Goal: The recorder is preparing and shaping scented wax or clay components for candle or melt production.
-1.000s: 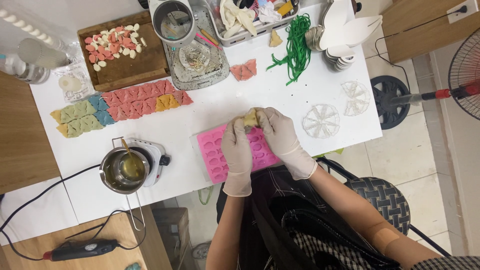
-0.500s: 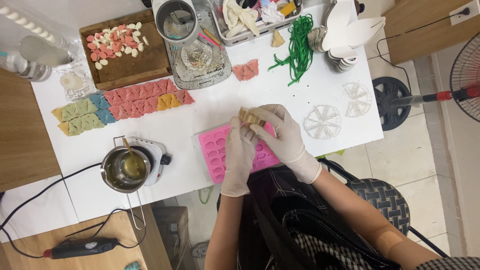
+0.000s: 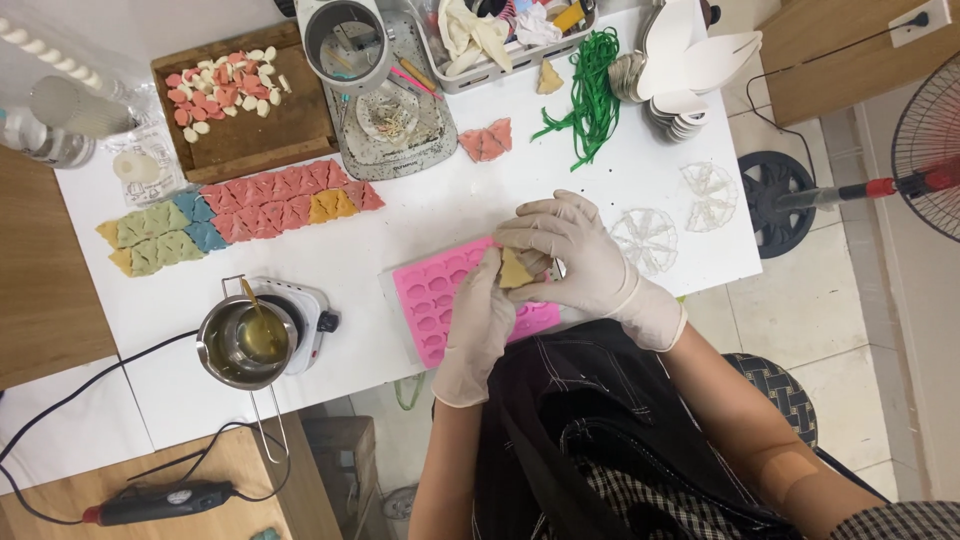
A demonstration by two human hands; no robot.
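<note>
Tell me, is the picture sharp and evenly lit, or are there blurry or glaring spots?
Head view: light is soft and even, shadows faint on the white table; the gloved left hand and right hand holding a yellowish piece over the pink mould look fairly sharp; the metal pot shows mild glare; the edges bend slightly, as at the fan.

A clear plastic bag (image 3: 140, 170) holding a pale round piece lies beside the wooden board (image 3: 250, 130).
</note>
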